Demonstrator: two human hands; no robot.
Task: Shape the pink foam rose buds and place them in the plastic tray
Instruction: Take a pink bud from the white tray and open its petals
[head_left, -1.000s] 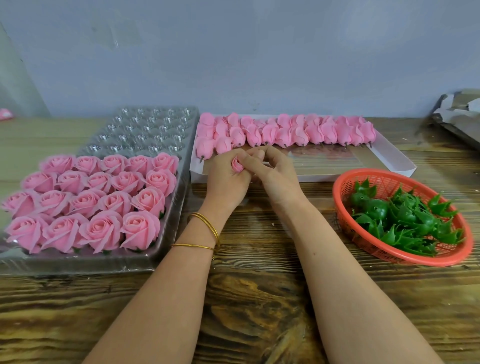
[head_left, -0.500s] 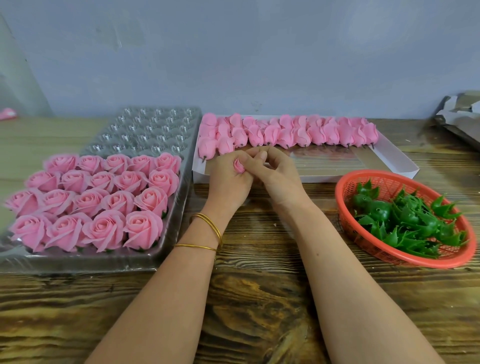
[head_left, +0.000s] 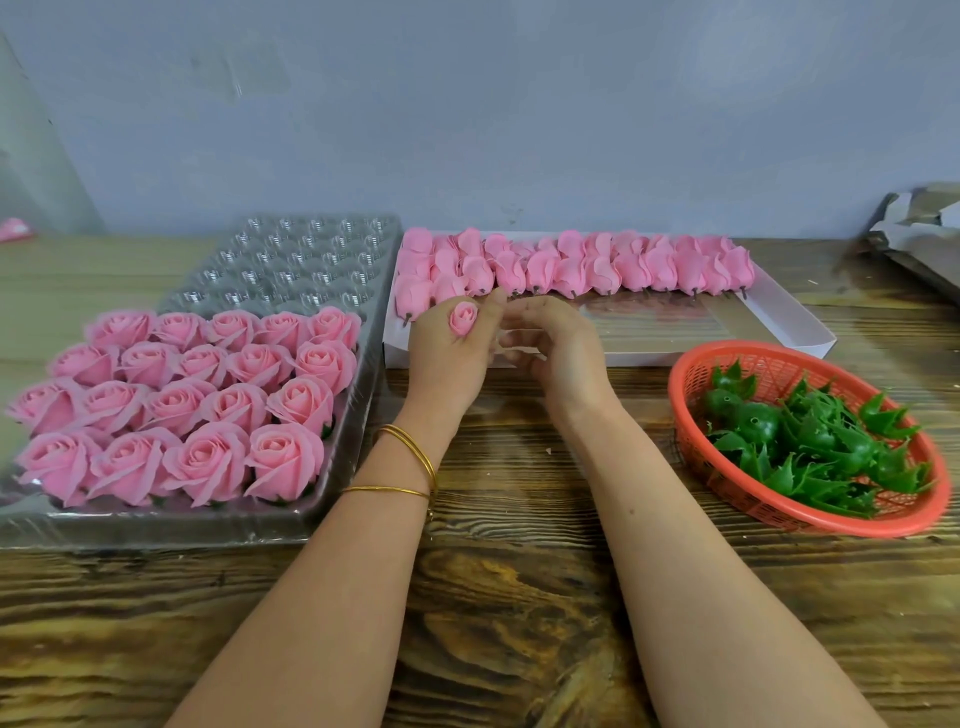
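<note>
One pink rose bud (head_left: 462, 316) sits pinched in the left hand (head_left: 447, 358); right hand (head_left: 558, 348) curls loosely beside it, empty

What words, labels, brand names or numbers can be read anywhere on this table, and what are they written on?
None: no readable word, number or logo shows in this view.
The clear plastic tray bears no print.
The white cardboard box is blank.
The red plastic mesh basket has no label.
The crumpled grey paper at the right edge shows no legible marks.
The pink foam rose bud in the left hand is plain.
</note>
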